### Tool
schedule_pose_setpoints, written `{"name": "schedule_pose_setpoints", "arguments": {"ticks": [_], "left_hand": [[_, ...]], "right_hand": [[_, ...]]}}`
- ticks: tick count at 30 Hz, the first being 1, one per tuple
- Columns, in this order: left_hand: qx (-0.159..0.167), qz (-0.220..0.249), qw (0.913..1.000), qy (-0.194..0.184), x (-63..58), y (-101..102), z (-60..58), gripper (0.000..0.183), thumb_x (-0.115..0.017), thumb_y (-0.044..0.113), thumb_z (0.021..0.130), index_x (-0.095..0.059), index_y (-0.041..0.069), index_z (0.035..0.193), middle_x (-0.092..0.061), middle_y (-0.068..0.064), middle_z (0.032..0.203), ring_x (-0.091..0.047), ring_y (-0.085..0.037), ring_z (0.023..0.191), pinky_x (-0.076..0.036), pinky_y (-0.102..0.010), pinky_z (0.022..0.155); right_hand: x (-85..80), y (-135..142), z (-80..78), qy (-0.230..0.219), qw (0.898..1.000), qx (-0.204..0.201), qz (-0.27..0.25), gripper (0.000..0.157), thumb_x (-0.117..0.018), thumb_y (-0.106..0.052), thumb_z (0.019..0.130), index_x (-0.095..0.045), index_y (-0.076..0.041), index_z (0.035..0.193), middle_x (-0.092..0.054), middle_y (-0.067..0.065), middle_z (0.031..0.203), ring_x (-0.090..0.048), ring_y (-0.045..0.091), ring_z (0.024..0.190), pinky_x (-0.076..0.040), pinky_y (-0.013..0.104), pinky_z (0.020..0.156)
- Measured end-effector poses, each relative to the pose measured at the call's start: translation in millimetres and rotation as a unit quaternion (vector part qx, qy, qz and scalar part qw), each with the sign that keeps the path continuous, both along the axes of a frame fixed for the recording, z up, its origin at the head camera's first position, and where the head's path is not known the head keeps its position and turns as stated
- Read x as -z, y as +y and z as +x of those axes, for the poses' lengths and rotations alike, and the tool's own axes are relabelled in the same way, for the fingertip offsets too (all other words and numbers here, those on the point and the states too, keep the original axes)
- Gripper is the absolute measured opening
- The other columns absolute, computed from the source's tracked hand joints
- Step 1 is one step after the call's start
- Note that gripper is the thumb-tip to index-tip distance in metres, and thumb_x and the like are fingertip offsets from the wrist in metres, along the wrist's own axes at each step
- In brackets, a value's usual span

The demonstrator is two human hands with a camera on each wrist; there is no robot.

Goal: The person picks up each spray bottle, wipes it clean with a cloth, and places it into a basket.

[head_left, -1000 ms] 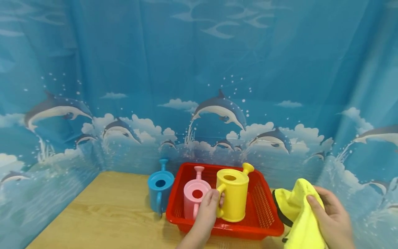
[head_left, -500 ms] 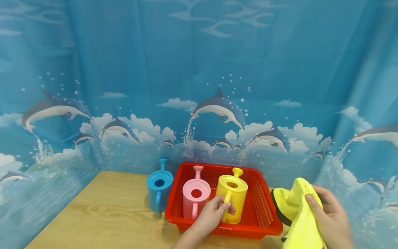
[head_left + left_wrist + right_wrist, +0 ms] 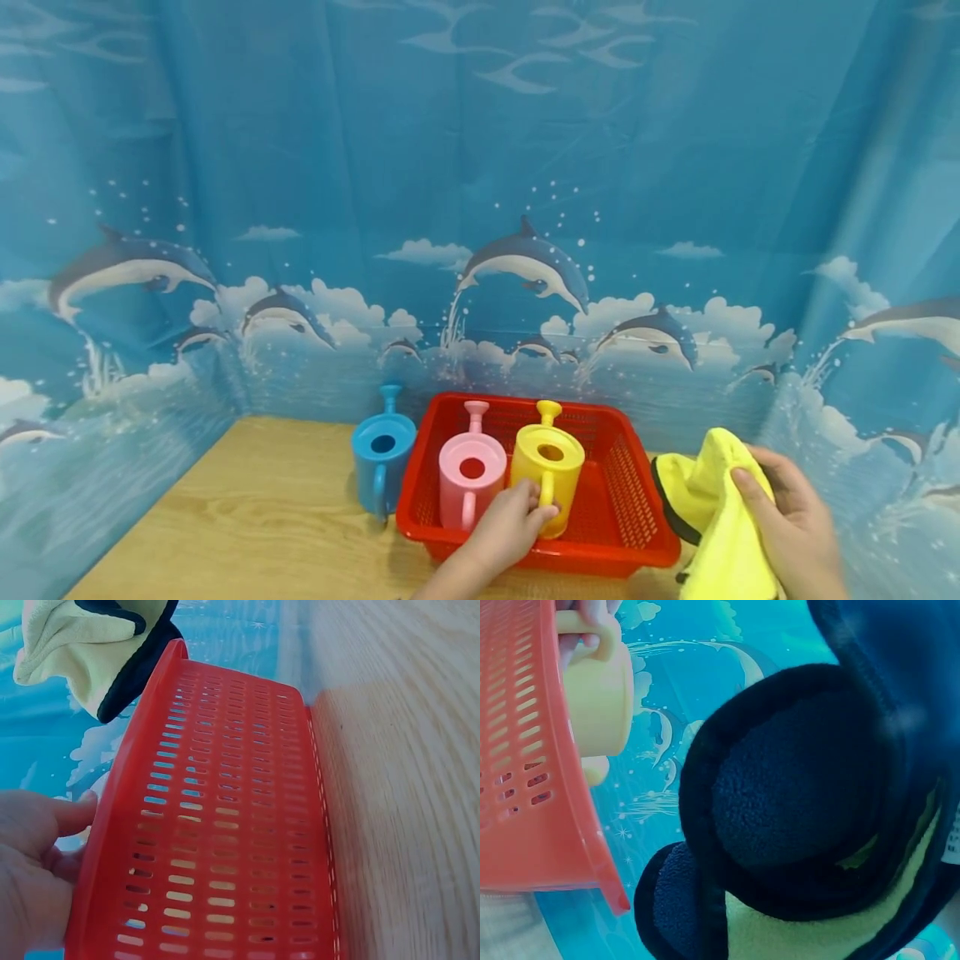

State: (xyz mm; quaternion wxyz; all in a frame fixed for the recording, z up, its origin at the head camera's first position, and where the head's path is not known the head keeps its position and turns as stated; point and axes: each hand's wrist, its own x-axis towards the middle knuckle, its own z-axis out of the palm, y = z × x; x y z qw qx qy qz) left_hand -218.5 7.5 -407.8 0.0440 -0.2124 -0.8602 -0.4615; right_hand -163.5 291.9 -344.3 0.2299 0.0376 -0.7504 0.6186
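Since pink can (image 3: 456,493) and yellow can (image 3: 566,485) are in red basket (image 3: 585,553), looks mostly loaded tbh; blue can (image 3: 397,468) on table (image 3: 247,508) beside it, probably what's left. Left hand (image 3: 508,523) has fingers curled round yellow handle (image 3: 547,488), right hand (image 3: 793,518) pinching yellow cloth (image 3: 723,529).

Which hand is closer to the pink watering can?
Left. The left hand grips the yellow can, close beside the pink watering can; the right hand is farther off, past the red basket, holding a yellow cloth.
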Motion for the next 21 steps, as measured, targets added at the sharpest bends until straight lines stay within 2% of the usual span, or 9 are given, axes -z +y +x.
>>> {"name": "schedule_pose_setpoints", "arguments": {"ticks": [4,9,14,21], "left_hand": [[-0.017,-0.038,0.9991,0.003,1.2,1.9,0.7,0.022,-0.064,0.026,0.084,-0.053,0.007,0.085,-0.049,0.004,0.067,-0.041,-0.009,0.057,-0.038,-0.024,0.053],[-0.026,-0.056,0.9979,0.018,1.5,4.5,1.8,0.022,-0.065,0.025,0.083,-0.051,0.008,0.080,-0.045,0.004,0.063,-0.038,-0.009,0.053,-0.035,-0.024,0.050],[-0.052,-0.083,0.9944,0.039,2.1,7.1,3.4,0.024,-0.066,0.026,0.081,-0.049,0.010,0.076,-0.043,0.004,0.060,-0.038,-0.010,0.052,-0.034,-0.026,0.049],[-0.081,-0.144,0.9850,0.048,2.2,8.4,6.5,0.023,-0.067,0.023,0.079,-0.050,0.010,0.073,-0.048,-0.001,0.061,-0.046,-0.017,0.053,-0.038,-0.034,0.048]], "right_hand": [[-0.4,-0.8,-0.2,-0.018,1.000,0.002,0.000,0.034,-0.052,-0.022,0.093,-0.046,-0.012,0.124,-0.051,-0.015,0.110,-0.057,0.001,0.087,-0.051,0.022,0.062],[-1.2,-1.5,-0.4,-0.041,0.999,0.017,0.000,0.035,-0.054,-0.025,0.092,-0.046,-0.015,0.125,-0.051,-0.017,0.108,-0.057,0.000,0.086,-0.051,0.021,0.062],[-1.3,-1.5,0.2,-0.037,0.999,0.011,-0.007,0.035,-0.054,-0.023,0.092,-0.047,-0.014,0.125,-0.052,-0.018,0.108,-0.057,0.001,0.086,-0.051,0.021,0.061],[0.8,-2.5,0.0,-0.026,1.000,0.005,-0.013,0.034,-0.053,-0.021,0.092,-0.047,-0.014,0.124,-0.054,-0.017,0.107,-0.057,0.002,0.086,-0.051,0.021,0.061]]}}
